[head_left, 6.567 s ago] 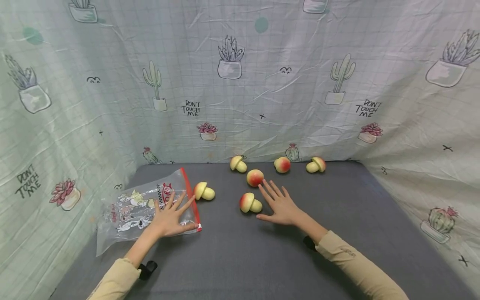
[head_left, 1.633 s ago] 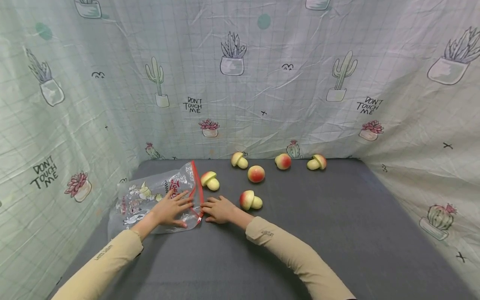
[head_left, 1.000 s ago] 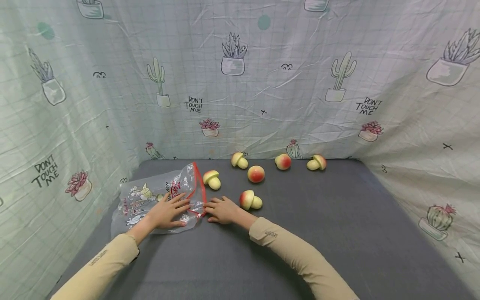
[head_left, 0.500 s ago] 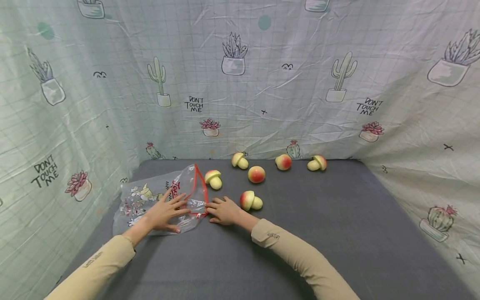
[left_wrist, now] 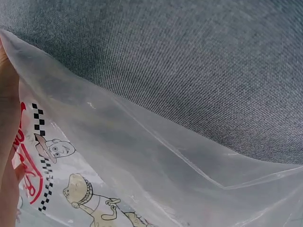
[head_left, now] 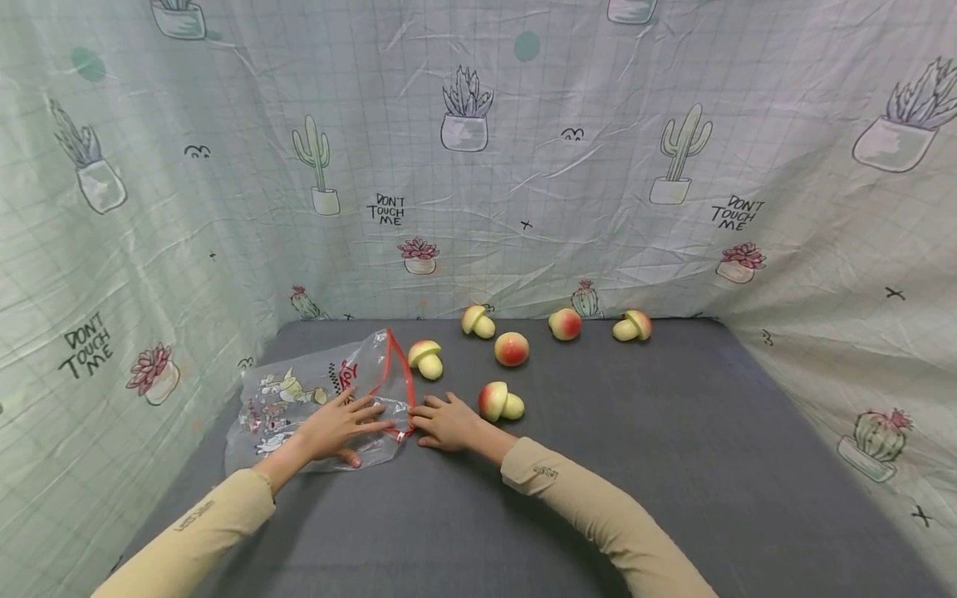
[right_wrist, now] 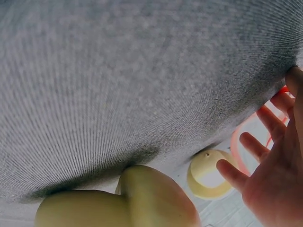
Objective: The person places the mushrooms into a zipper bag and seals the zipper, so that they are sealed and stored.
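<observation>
Head view: I am working at a clear plastic zip bag (head_left: 314, 399) printed with cartoon figures, lying on the left side of a grey table (head_left: 598, 432) walled by cactus-print cloth (head_left: 523, 166). My left hand (head_left: 336, 428) is lying flat on the bag with its fingers spread and nearly straight, pressing the film down near the red zip strip (head_left: 399, 386). My right hand (head_left: 447, 422) is resting on the table just beside the bag's mouth, its fingertips reaching the lower end of the red strip; whether they are pinching it I cannot tell from here. The mouth is standing partly lifted, the red strip forming a narrow loop. A toy mushroom (head_left: 426, 359) is lying just beyond the mouth, another (head_left: 499, 402) just right of my right hand, and a peach (head_left: 512, 349) behind them; more fruit pieces are lining the back edge of the table.

Left wrist view: the bag's clear film (left_wrist: 156, 165) is filling the lower frame over the grey cloth, its red lettering and cartoon print showing, with the edge of my hand (left_wrist: 8, 142) lying against it at the far left.

Right wrist view: my right hand's fingers (right_wrist: 258, 146) are lying slightly curled and spread, holding nothing I can make out, with the red strip (right_wrist: 241, 142) just behind them. A mushroom's pale underside (right_wrist: 208, 179) is showing near the fingers, and another mushroom (right_wrist: 123, 203) is looming close to the lens.
</observation>
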### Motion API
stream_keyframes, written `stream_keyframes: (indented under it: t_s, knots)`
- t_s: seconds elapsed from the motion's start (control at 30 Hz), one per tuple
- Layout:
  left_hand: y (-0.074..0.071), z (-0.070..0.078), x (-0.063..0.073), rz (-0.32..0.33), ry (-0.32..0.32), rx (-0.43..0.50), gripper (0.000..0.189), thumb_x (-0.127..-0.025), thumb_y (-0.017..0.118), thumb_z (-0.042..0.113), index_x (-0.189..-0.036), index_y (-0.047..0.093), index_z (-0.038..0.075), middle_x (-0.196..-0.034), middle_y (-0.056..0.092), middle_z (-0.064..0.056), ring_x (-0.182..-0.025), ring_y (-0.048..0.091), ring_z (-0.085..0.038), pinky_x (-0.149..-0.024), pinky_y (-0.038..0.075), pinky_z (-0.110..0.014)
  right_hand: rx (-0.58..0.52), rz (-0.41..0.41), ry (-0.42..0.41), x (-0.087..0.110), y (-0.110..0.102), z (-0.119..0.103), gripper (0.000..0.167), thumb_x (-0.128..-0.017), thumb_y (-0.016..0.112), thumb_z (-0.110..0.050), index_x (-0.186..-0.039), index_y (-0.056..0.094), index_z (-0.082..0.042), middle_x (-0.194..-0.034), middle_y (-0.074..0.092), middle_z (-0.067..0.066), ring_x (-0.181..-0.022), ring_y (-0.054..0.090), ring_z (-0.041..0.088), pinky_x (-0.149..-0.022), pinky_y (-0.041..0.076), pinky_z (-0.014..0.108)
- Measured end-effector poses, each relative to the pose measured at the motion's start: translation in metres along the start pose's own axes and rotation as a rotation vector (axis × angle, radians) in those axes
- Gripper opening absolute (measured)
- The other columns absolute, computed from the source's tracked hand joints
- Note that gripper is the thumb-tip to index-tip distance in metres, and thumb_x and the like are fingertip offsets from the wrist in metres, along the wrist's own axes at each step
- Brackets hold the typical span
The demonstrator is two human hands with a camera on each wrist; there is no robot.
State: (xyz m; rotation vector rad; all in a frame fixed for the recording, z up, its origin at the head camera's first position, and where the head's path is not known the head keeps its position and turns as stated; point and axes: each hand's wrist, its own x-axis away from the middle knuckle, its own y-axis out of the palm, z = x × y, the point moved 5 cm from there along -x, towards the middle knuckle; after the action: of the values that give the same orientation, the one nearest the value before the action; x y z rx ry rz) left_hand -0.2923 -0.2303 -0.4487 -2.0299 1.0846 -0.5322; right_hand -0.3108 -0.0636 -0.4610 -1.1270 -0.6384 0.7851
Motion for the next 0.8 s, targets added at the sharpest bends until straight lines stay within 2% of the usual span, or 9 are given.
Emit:
stream_keyframes:
  t_s: [0.1, 0.2, 0.43, 0.53, 0.8]
  knots:
    - [0.0, 0.001, 0.001, 0.05, -0.004, -0.023, 0.08, -0.062, 0.043, 0.075, -0.13, 0.044, 0.033, -0.125, 0.055, 0.001, -0.117, 0.05, -0.022, -0.095, 0.037, -0.047, 0.001, -0.016, 0.005, -0.001, 0.001, 0.001, 0.049, -0.091, 0.033, -0.049, -0.136, 0.036, -0.03, -0.144, 0.03, -0.014, -0.132, 0.031, 0.014, -0.1, 0.035, 0.042]
    - [-0.001, 0.001, 0.003, 0.068, -0.017, 0.007, 0.08, -0.062, 0.044, 0.073, -0.131, 0.043, 0.033, -0.122, 0.056, 0.0, -0.118, 0.049, -0.022, -0.096, 0.035, -0.049, -0.008, -0.015, 0.007, -0.002, 0.003, 0.001, 0.049, -0.091, 0.032, -0.049, -0.136, 0.036, -0.03, -0.144, 0.029, -0.014, -0.132, 0.031, 0.014, -0.1, 0.034, 0.042]
    - [-0.004, -0.001, 0.011, 0.163, -0.035, 0.188, 0.075, -0.066, 0.054, 0.064, -0.126, 0.051, 0.019, -0.112, 0.06, -0.006, -0.115, 0.051, -0.028, -0.097, 0.03, -0.053, -0.033, -0.01, 0.003, -0.001, 0.002, 0.001, 0.049, -0.091, 0.033, -0.049, -0.136, 0.036, -0.03, -0.144, 0.03, -0.014, -0.132, 0.031, 0.014, -0.1, 0.034, 0.042]
    - [-0.007, -0.003, 0.013, 0.153, -0.032, 0.248, 0.071, -0.07, 0.057, 0.06, -0.127, 0.051, 0.019, -0.113, 0.06, -0.007, -0.115, 0.05, -0.03, -0.097, 0.028, -0.054, -0.043, -0.005, 0.001, 0.0, 0.002, 0.001, 0.049, -0.091, 0.033, -0.048, -0.135, 0.037, -0.029, -0.144, 0.031, -0.013, -0.131, 0.032, 0.015, -0.1, 0.034, 0.043]
    - [-0.007, -0.007, 0.015, 0.044, -0.037, 0.327, 0.07, -0.072, 0.058, 0.058, -0.131, 0.045, 0.023, -0.118, 0.057, -0.007, -0.119, 0.046, -0.031, -0.1, 0.026, -0.053, -0.033, -0.011, -0.003, -0.001, 0.0, 0.001, 0.049, -0.091, 0.034, -0.049, -0.135, 0.037, -0.029, -0.143, 0.032, -0.013, -0.131, 0.032, 0.015, -0.101, 0.033, 0.043]
